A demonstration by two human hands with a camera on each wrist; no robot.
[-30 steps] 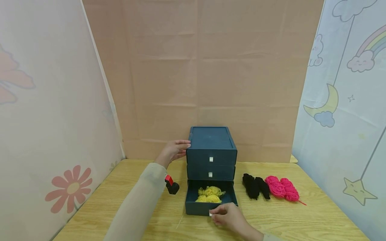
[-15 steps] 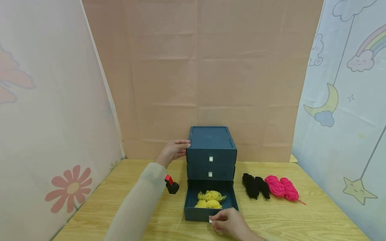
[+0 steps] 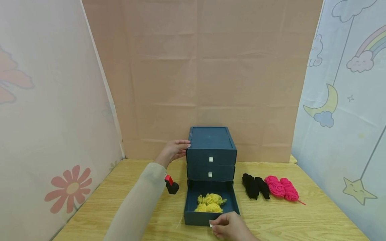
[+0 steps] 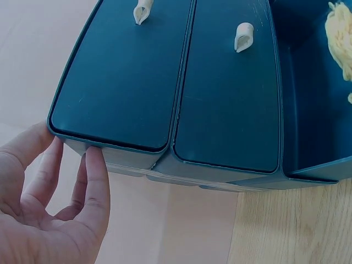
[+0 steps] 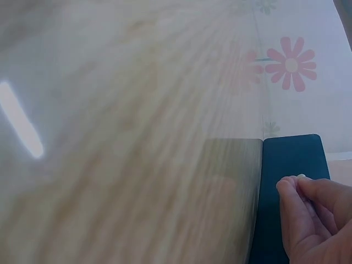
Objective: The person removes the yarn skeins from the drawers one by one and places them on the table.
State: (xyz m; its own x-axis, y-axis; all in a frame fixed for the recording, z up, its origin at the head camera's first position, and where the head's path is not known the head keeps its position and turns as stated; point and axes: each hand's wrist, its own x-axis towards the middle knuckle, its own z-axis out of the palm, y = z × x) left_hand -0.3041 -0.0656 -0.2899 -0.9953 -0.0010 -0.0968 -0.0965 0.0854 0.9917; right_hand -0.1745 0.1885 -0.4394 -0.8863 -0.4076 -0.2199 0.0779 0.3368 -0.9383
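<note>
A dark blue drawer unit [image 3: 210,137] stands on the wooden table, its two upper drawers closed and its bottom drawer [image 3: 196,218] pulled well out. Yellow yarn bundles [image 3: 211,203] lie inside that drawer. My left hand [image 3: 172,152] rests against the unit's upper left side; in the left wrist view its extended fingers [image 4: 96,173] touch the side near the front corner. At the bottom drawer's front, my right hand [image 3: 231,227] pinches the small white pull tab [image 3: 211,223] between thumb and fingers. The right wrist view shows the pinch close to the dark drawer front [image 5: 292,157].
Black yarn bundles [image 3: 251,185] and bright pink yarn bundles [image 3: 281,188] lie on the table [image 3: 301,221] right of the unit. A black and red wrist camera [image 3: 171,184] shows beside the left sleeve [image 3: 138,204]. A tan paper sheet [image 3: 211,67] stands behind the unit.
The bottom drawer has slid farther out toward me, with the right hand on its tab and the yellow yarn moving along. The left hand has stayed at the unit's side.
</note>
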